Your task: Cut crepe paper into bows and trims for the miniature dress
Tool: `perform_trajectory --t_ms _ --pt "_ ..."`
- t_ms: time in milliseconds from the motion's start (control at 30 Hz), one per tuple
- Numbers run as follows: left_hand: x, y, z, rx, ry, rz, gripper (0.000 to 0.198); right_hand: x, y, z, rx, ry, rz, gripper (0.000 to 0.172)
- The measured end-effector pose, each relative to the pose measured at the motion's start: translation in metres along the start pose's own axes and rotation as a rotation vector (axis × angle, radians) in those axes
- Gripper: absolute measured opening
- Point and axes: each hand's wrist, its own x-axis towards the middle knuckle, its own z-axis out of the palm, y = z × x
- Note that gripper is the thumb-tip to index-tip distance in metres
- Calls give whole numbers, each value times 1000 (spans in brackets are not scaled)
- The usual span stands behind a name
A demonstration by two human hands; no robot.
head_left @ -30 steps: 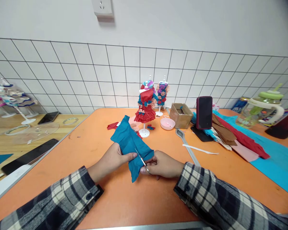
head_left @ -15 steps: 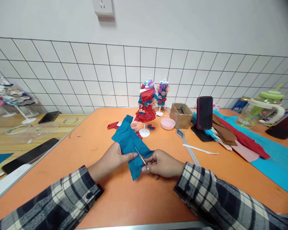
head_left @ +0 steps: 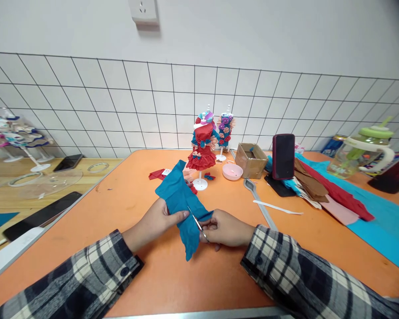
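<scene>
A piece of teal fabric is pinched in my left hand, thumb on top and the other fingers hidden beneath. My right hand grips a small pair of scissors, whose blades lie across the lower part of the cloth. Below the blades a strip of the fabric hangs down to a pointed end. Just beyond the cloth, a small dress form in a red ruffled dress with teal bows stands on a white round base.
Behind are another dressed form, a pink bowl and a cardboard box. To the right stand a propped phone, folded fabrics and a green-lidded jug. A white strip crosses a grey tool.
The lower strip of teal fabric hangs further down, and the cut edge beside the blades is longer. Both hands have barely shifted.
</scene>
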Motion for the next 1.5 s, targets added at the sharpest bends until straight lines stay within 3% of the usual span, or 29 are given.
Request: perform_trajectory --t_ms 700,1267,1500 --pt "-1 -5 2 10 -30 2 39 3 3 3 -19 44 2 23" --pt "-4 -1 5 0 -107 -32 39 3 5 4 -19 50 -21 30" --pt "-4 -1 1 -90 -10 101 33 3 5 3 22 66 -35 30"
